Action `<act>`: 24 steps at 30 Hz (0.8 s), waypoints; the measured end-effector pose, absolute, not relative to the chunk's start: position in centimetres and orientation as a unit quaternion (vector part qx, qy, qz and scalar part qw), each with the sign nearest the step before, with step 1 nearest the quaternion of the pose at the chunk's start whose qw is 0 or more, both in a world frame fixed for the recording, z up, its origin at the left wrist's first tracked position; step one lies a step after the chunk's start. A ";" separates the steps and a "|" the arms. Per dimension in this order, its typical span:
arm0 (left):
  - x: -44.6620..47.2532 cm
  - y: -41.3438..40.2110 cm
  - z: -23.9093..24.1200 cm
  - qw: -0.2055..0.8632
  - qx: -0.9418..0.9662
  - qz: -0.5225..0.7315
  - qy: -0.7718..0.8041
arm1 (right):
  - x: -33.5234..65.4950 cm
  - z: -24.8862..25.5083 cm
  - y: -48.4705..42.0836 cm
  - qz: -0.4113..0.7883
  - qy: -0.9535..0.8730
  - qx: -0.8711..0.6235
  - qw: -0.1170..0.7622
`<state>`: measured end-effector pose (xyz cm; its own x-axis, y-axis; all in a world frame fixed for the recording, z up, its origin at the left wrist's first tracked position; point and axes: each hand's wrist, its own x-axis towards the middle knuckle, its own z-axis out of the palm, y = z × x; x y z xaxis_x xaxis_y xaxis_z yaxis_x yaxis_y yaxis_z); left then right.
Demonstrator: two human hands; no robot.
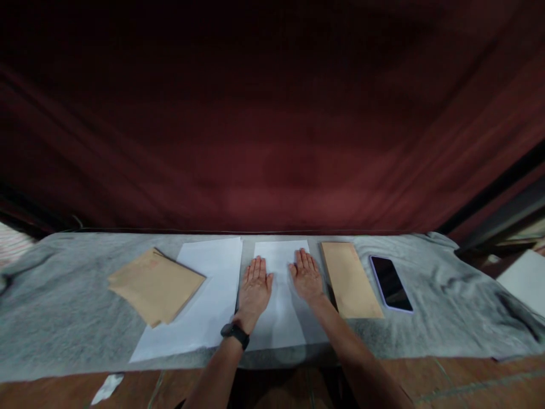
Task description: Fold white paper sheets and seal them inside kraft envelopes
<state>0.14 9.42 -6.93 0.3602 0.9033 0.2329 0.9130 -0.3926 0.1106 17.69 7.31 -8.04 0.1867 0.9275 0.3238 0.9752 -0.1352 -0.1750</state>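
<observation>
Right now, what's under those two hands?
The left hand and right hand lie flat on white paper, over grey cloth. The parts they cover can't be seen.

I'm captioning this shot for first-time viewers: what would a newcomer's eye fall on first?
Probably the left hand and right hand, both palm down along the sides of a white sheet at the middle of the grey cloth. Next, perhaps, the red backdrop filling the top half, and the dark-screened phone toward the right.

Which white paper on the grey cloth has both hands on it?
The middle rectangular white paper: the left hand and right hand lie on it. The other white paper, farther left, lies partly under brown paper envelopes.
</observation>
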 end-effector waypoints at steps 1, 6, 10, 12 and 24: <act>-0.1 9.4 -6.8 0.019 -0.819 -0.125 -0.559 | 17.9 -8.2 7.3 -0.074 -0.630 -0.753 0.176; 0.5 10.0 -5.5 0.017 -0.788 -0.112 -0.605 | 18.0 -8.3 7.3 -0.083 -0.613 -0.763 0.187; 1.9 11.1 -4.4 0.001 -0.828 -0.121 -0.547 | 17.2 -7.2 7.9 -0.031 -0.640 -0.748 0.173; 2.7 11.8 -4.4 -0.013 -0.846 -0.120 -0.520 | 16.6 -6.6 8.3 -0.004 -0.662 -0.731 0.166; 4.0 14.6 -5.8 -0.015 -0.845 -0.111 -0.523 | 17.0 -6.7 11.1 0.001 -0.687 -0.710 0.154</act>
<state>3.98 14.57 -5.80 0.4280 0.8873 0.1719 0.8805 -0.4523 0.1419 17.03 11.10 -6.71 0.0552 0.9761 0.2101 0.9754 -0.0078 -0.2202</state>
